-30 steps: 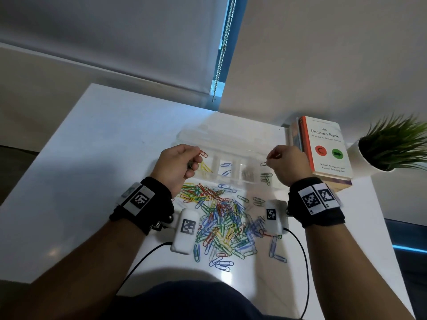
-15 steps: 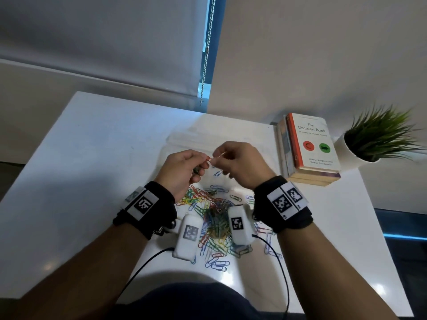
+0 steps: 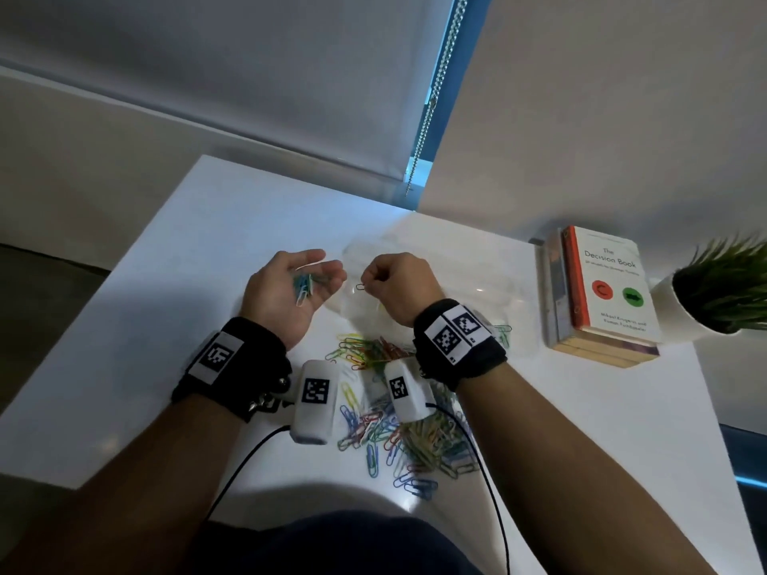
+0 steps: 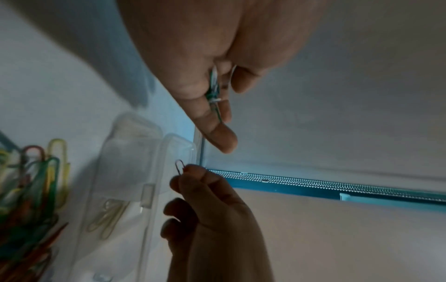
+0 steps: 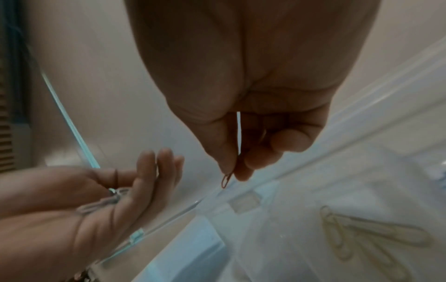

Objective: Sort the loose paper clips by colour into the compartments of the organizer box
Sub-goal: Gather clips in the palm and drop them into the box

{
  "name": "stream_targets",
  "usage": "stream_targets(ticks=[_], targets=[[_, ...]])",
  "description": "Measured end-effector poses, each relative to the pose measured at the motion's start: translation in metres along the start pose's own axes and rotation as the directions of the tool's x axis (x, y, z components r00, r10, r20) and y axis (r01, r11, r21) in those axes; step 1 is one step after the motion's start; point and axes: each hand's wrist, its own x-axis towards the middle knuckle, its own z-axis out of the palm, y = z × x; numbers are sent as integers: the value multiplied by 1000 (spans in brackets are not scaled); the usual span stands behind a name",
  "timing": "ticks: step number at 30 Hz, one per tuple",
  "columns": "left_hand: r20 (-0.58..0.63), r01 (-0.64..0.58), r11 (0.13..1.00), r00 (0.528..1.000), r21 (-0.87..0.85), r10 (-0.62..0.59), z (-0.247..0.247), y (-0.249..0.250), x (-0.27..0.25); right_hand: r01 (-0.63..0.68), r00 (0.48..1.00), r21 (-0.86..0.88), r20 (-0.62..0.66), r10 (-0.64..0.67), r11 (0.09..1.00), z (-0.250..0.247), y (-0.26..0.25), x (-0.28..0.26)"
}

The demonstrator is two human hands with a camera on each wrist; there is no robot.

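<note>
Since 0.5 s ago the hands have parted: they met fingertip to fingertip over the organizer box [image 3: 419, 280], now the left hand [image 3: 290, 290] has turned palm up w/ fingers relaxed, a small bunch of clips [image 3: 304, 285] (green, blue, white) lying in the palm. Right hand [image 3: 396, 286] has drawn back w/ a red paper clip [image 3: 360, 286] pinched btwn thumb & forefinger, other fingers curled in. The clip hangs long axis roughly downward below the fingertips, over the clear box; yellow clips [image 5: 366, 242] sit in a compartment just beside. Right hand is nearer, so the drop looks like its job. Loose pile [image 3: 398, 412] lies near the wrists, mostly unsorted.
</note>
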Motion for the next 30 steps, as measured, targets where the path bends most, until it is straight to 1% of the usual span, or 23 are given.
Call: stream_targets(ticks=[2, 4, 6, 8, 9, 10, 11, 13, 14, 18, 21, 25, 27, 29, 30], targets=[[44, 19, 999, 999, -40, -18, -3, 2, -1, -11, 1000, -44, 20, 12, 999, 6, -3, 5], [85, 53, 997, 995, -61, -48, -4, 1, -1, -33, 999, -38, -2, 33, 999, 5, -3, 5], [120, 88, 994, 990, -63, -80, -2, -2, -2, -7, 995, 22, -101, 10, 1000, -2, -3, -1], [150, 120, 992, 982, -43, -112, 2, -7, -3, 83, 973, 79, -224, -63, 993, -10, -7, -11], [159, 136, 990, 979, -34, -129, 4, -11, -3, 121, 965, 75, -244, -100, 990, -13, -11, -17], [167, 152, 988, 975, -27, -145, 7, -15, -4, 142, 966, 48, -225, -128, 989, -15, -14, -22], [175, 164, 986, 972, -19, -159, 9, -19, -4, 145, 974, 5, -177, -142, 989, -16, -15, -26], [194, 182, 983, 964, 7, -180, 15, -25, -6, 128, 987, -103, -80, -136, 986, -15, -14, -31], [203, 188, 982, 961, 25, -189, 17, -28, -7, 122, 989, -140, -66, -132, 983, -14, -12, -33], [239, 213, 973, 944, 89, -229, 22, -31, -11, 98, 988, -156, -101, -115, 983, -13, -4, -42], [251, 236, 962, 931, 137, -264, 26, -33, -15, 73, 991, -203, -96, -94, 976, -16, 1, -47], [261, 270, 949, 916, 164, -306, 27, -37, -16, 106, 987, -264, -86, -133, 959, -20, 9, -54], [270, 284, 940, 905, 191, -328, 27, -38, -17, 120, 984, -228, -99, -146, 966, -23, 11, -57], [305, 297, 931, 885, 213, -352, 28, -40, -18, 130, 980, -132, -135, -147, 983, -26, 10, -60], [328, 297, 928, 874, 227, -360, 29, -40, -19, 136, 980, -92, -134, -147, 986, -27, 8, -61]])
